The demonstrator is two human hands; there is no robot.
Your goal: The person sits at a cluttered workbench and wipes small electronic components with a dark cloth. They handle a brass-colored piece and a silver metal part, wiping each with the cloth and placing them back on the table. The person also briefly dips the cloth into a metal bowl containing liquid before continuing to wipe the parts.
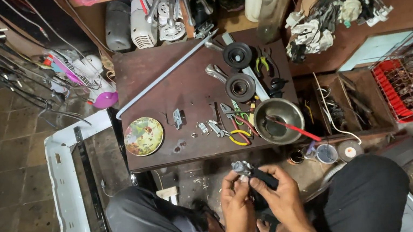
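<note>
Hands meet below the bench's front edge: left hand (pixel 237 204) and right hand (pixel 282 196) both pinch one small grey metal part (pixel 242 168); two black round pulleys (pixel 237 55) lie near its back edge.

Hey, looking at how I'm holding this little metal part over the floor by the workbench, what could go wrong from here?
1. The small metal part is pinched only by the fingertips of the left hand and right hand, above a cluttered floor; if it slips, it may be hard to find.
2. The metal bowl overhangs the low wooden table edge just beyond your hands; a bump might tip it.
</note>
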